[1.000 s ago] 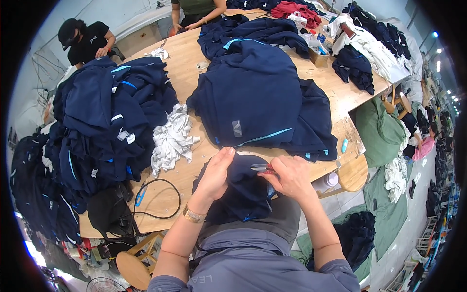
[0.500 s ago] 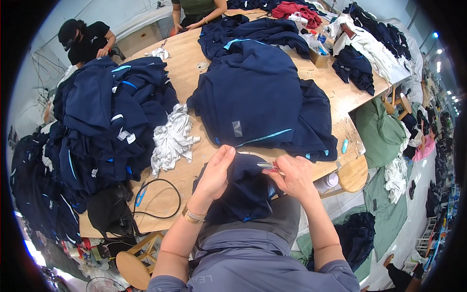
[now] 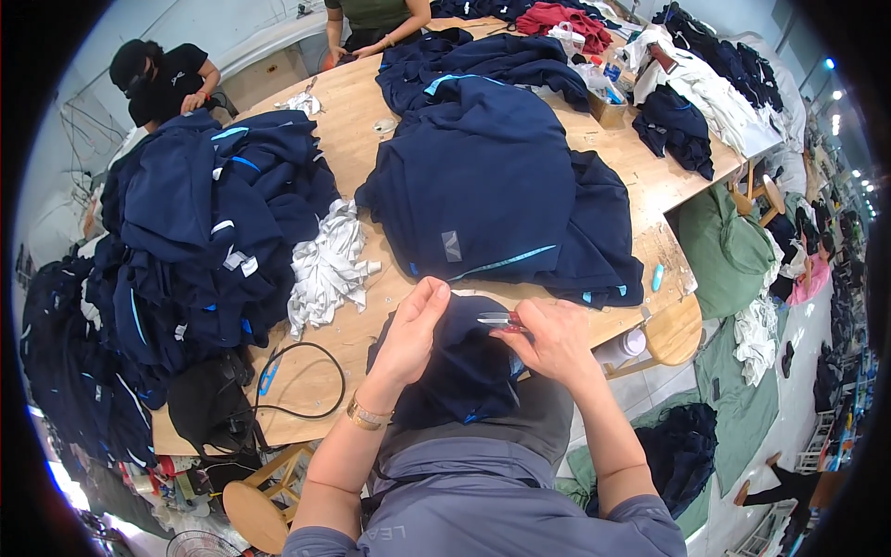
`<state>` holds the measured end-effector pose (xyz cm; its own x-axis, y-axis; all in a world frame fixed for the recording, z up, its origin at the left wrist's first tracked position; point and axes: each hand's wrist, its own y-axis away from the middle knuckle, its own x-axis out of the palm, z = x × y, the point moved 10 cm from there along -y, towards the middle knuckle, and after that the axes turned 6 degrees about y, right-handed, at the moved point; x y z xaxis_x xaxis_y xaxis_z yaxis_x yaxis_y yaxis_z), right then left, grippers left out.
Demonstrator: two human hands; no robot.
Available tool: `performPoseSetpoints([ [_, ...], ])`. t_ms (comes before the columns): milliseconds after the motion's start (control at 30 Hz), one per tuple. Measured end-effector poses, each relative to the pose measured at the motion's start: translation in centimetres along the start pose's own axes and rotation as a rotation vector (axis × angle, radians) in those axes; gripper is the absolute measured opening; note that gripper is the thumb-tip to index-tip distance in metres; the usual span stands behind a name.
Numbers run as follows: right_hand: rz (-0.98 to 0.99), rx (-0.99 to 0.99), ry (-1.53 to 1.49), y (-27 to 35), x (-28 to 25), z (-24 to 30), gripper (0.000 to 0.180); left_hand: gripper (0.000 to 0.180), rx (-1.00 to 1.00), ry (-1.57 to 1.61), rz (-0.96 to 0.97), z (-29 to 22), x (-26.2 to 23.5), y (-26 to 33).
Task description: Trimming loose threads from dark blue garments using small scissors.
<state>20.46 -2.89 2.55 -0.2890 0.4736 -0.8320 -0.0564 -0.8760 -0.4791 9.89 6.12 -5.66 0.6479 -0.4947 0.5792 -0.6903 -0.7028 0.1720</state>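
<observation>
A navy garment [image 3: 455, 371] lies bunched over my lap and against the table's front edge. My left hand [image 3: 415, 325] is closed in a pinch at its upper left edge, the fingertips pressed together. Small thread snips [image 3: 499, 320] with red handles are gripped in my right hand [image 3: 554, 336]. Their metal blades point left, above the garment and a little apart from my left fingers. Just beyond my hands lies a stack of navy garments [image 3: 478, 176] with light-blue trim and a grey patch on the top piece.
A big heap of navy garments [image 3: 186, 213] stands at the left, with white fabric strips [image 3: 334, 265] beside it. A black bag [image 3: 209, 404] with a cord lies at the near left. Blue snips [image 3: 658, 277] lie near the right edge. Two people [image 3: 167, 79] work at the far side.
My right hand has moved slightly left, bringing the snips closer to my left fingers. My left hand stays in place. On the floor at the lower right, a person's legs show more.
</observation>
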Motion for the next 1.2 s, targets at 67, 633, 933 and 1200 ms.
performPoseSetpoints([
  [67,0.005,-0.014,0.012,0.0,0.0,0.1,0.032,0.017,0.011,-0.03,-0.006,-0.3,0.2,0.1],
  [633,0.009,-0.025,0.0,0.3,-0.2,-0.2,0.031,0.019,0.049,-0.139,0.02,-1.2,0.8,0.3],
  [933,0.028,-0.066,0.044,-0.1,-0.3,0.3,0.031,0.019,0.119,-0.333,0.044,-1.8,1.2,0.2],
  [1200,0.001,-0.081,0.096,0.1,-0.8,-0.1,0.034,0.018,0.075,-0.207,0.024,-1.7,1.0,0.2],
])
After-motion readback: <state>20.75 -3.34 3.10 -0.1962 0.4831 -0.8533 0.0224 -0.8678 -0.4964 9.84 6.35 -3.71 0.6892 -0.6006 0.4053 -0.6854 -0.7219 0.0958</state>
